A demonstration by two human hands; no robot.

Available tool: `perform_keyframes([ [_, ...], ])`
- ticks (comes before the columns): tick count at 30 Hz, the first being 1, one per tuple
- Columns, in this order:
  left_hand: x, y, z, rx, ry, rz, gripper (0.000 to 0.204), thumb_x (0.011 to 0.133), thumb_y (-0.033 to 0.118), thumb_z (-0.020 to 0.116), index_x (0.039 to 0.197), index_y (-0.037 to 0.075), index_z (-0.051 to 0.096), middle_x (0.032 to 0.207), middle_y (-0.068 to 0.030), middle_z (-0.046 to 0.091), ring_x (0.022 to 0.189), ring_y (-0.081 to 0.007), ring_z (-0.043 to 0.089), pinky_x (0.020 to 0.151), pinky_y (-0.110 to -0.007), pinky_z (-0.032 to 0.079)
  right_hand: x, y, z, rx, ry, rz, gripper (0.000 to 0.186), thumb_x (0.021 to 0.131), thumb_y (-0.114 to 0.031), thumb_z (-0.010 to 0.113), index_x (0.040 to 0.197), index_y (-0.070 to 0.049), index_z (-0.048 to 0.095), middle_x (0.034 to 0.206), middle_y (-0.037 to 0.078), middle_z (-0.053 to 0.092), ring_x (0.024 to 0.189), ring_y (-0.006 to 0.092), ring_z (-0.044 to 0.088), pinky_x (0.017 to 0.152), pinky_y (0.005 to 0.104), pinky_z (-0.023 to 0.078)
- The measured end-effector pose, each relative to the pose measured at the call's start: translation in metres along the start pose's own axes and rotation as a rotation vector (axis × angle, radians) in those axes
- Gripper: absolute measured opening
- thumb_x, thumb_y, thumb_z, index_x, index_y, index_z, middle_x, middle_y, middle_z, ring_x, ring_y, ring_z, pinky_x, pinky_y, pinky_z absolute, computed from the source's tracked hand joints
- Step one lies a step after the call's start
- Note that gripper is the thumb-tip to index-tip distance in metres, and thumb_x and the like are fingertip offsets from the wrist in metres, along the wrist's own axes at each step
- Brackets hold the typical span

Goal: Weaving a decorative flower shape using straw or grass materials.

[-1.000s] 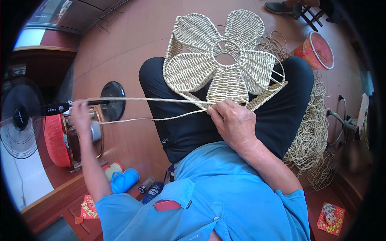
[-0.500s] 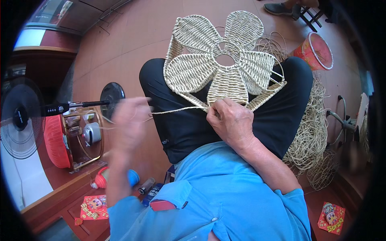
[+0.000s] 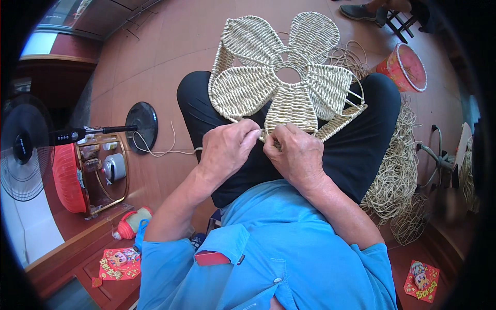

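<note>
A pale woven flower-shaped piece (image 3: 243, 92) made of twisted cord lies over my dark-trousered knees, with petals around a round open centre. My right hand (image 3: 297, 154) is closed on its near edge, at the tip of the nearest petal. Close beside it, my left hand (image 3: 227, 147) is pinched on the cord at the same edge, its fingertips almost meeting the right ones. The cord's loose tail (image 3: 164, 153) runs out left past my knee and loops near the fan base. My hands hide the exact spot where the cord meets the rim.
A heap of loose cord (image 3: 395, 170) lies on the floor to the right, with a red bin (image 3: 405, 67) beyond it. On the left are a standing fan (image 3: 23, 147) with a black round base (image 3: 142, 127) and a red-covered rack (image 3: 70, 178). Another person's shoe (image 3: 359, 12) shows at the far right.
My left hand has come in from the left, where it was blurred in motion, to the woven edge. The taut cord has gone slack in a loop. My right hand stays put.
</note>
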State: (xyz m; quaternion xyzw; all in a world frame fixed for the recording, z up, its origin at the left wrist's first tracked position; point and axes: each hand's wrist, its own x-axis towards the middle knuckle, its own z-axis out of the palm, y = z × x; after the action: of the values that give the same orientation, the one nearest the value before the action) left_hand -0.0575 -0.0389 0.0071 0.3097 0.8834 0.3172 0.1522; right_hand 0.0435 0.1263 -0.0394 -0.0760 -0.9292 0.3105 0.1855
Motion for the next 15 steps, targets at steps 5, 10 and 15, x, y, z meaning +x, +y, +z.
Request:
perform_keyframes([
  [5,0.017,0.009,-0.016,-0.461,-0.501,-0.429,0.033,0.111,0.019,0.057,0.131,-0.001,0.074,0.076,-0.0064,0.071,0.055,-0.0139,0.065,0.054,-0.03,0.052,-0.003,-0.001,-0.013,0.019,-0.061,0.037,0.017,0.095,-0.018,0.078,0.086,-0.007,0.069,0.079,0.012,0.067,0.069,0.0323,0.073,0.062,0.0455,0.059],
  [10,0.027,-0.005,-0.011,-0.851,-0.72,-0.658,0.016,0.108,0.009,0.05,0.121,0.002,0.055,0.079,-0.0033,0.065,0.049,-0.0056,0.057,0.04,-0.022,0.042,-0.005,-0.006,-0.025,0.075,-0.133,0.049,0.009,0.101,-0.014,0.074,0.098,-0.006,0.071,0.086,0.015,0.069,0.076,0.035,0.074,0.07,0.0465,0.06],
  [15,0.029,-0.006,-0.008,-0.958,-0.737,-0.69,0.021,0.106,0.009,0.051,0.126,0.002,0.053,0.081,-0.0038,0.066,0.052,-0.0066,0.058,0.043,-0.024,0.046,-0.002,-0.003,-0.027,0.103,-0.164,0.056,0.008,0.102,-0.011,0.072,0.101,-0.003,0.071,0.088,0.017,0.071,0.078,0.0373,0.074,0.071,0.0485,0.06],
])
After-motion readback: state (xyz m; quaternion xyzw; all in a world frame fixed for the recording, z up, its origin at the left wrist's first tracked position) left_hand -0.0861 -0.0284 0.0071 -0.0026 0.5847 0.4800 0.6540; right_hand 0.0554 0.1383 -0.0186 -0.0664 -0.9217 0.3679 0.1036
